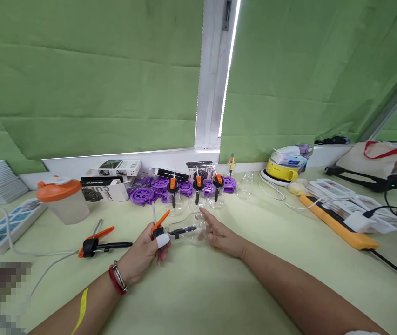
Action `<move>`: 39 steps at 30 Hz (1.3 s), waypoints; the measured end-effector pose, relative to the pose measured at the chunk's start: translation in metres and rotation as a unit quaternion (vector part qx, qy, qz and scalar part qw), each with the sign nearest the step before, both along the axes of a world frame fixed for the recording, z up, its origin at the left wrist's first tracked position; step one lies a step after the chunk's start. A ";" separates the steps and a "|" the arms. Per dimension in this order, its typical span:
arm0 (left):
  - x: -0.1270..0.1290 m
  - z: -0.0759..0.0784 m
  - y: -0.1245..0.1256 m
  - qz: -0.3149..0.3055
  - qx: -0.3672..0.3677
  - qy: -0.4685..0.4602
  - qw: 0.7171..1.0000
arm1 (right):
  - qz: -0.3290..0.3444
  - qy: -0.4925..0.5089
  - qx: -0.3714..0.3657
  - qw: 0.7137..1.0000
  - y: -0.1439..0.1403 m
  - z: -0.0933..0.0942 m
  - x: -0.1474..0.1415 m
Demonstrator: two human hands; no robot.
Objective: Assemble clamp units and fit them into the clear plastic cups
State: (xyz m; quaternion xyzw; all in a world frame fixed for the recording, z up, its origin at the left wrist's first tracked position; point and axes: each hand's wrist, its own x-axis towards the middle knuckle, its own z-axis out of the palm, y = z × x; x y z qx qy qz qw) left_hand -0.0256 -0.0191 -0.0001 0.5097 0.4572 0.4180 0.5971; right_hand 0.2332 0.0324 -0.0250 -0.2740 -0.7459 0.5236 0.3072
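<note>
My left hand (145,253) grips the orange-and-black pump head (159,227) fitted on a clear glass bottle (191,230) that lies sideways just above the pale green table (198,288). My right hand (221,235) holds the bottle's round body from the right, fingers spread around it. A white bandage wraps one left fingertip. A loose orange-and-black pump head (97,244) with its black tube lies on the table to the left. Three upright clear bottles with orange pump heads (197,186) stand in a row behind my hands.
An orange-lidded shaker cup (62,200) stands at left beside a power strip (13,221). Purple plastic wheels (149,191) and small boxes (114,179) line the back edge. At right lie a yellow-and-white device (284,168), an orange bar (338,223), white packets and a bag (376,160).
</note>
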 end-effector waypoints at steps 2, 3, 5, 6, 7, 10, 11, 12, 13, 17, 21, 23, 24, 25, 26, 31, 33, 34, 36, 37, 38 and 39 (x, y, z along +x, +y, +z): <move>-0.001 0.000 0.002 0.017 0.004 0.003 1.000 | 0.005 0.022 -0.001 1.000 0.000 -0.002 0.000; -0.001 0.000 0.002 0.018 0.005 0.005 1.000 | 0.003 0.028 -0.005 1.000 0.000 -0.003 -0.001; -0.001 0.001 0.001 0.003 0.004 0.016 1.000 | -0.002 0.033 -0.017 0.999 0.001 -0.007 -0.001; 0.000 0.001 0.000 -0.007 0.004 0.023 1.000 | -0.004 0.036 -0.022 0.999 0.002 -0.008 -0.001; 0.000 0.002 -0.001 -0.017 0.005 0.031 0.999 | -0.004 0.037 -0.025 0.999 0.003 -0.010 -0.001; 0.001 0.004 -0.004 -0.038 0.014 0.047 0.998 | -0.002 0.032 -0.028 0.999 0.005 -0.012 0.000; 0.001 0.005 -0.004 -0.041 0.018 0.051 0.998 | -0.001 0.028 -0.030 0.999 0.005 -0.012 0.000; 0.001 0.005 -0.005 -0.043 0.020 0.054 0.997 | -0.003 0.024 -0.031 0.999 0.005 -0.011 0.000; 0.001 0.006 -0.006 -0.046 0.020 0.058 0.997 | -0.005 0.020 -0.031 0.999 0.005 -0.010 0.000; 0.002 0.006 -0.008 -0.056 0.023 0.074 0.995 | -0.020 -0.006 -0.017 1.000 0.004 -0.005 0.000; 0.003 0.004 -0.007 -0.029 0.039 0.071 0.996 | -0.018 -0.007 -0.019 1.000 0.005 -0.004 0.001; 0.003 0.003 -0.005 -0.007 0.049 0.069 0.996 | -0.010 0.026 -0.028 0.999 0.005 -0.006 0.002; 0.002 0.003 -0.004 0.000 0.053 0.069 0.996 | -0.007 0.043 -0.031 0.999 0.005 -0.007 0.002; 0.002 0.003 -0.004 0.004 0.056 0.069 0.996 | -0.004 0.059 -0.032 0.998 0.005 -0.008 0.002; 0.001 0.003 -0.003 0.004 0.058 0.070 0.996 | -0.001 0.071 -0.033 0.997 0.005 -0.008 0.001; -0.001 0.001 -0.004 -0.023 0.057 0.084 0.995 | 0.009 0.090 -0.080 0.993 0.007 -0.009 -0.002; -0.001 0.000 -0.004 -0.022 0.064 0.089 0.994 | 0.004 0.064 -0.083 0.994 0.007 -0.007 -0.002; -0.001 -0.001 -0.004 -0.021 0.069 0.090 0.993 | 0.000 0.046 -0.075 0.996 0.007 -0.006 -0.002; 0.000 -0.001 -0.005 -0.019 0.078 0.093 0.992 | -0.008 0.012 -0.052 0.999 0.007 -0.005 -0.001; 0.000 -0.001 -0.005 -0.019 0.081 0.094 0.992 | -0.009 0.005 -0.043 0.999 0.007 -0.005 -0.001; 0.001 -0.001 -0.005 -0.019 0.082 0.094 0.992 | -0.009 0.005 -0.039 0.999 0.007 -0.005 0.000; 0.001 -0.001 -0.005 -0.016 0.082 0.092 0.992 | -0.007 0.011 -0.037 0.999 0.007 -0.005 0.000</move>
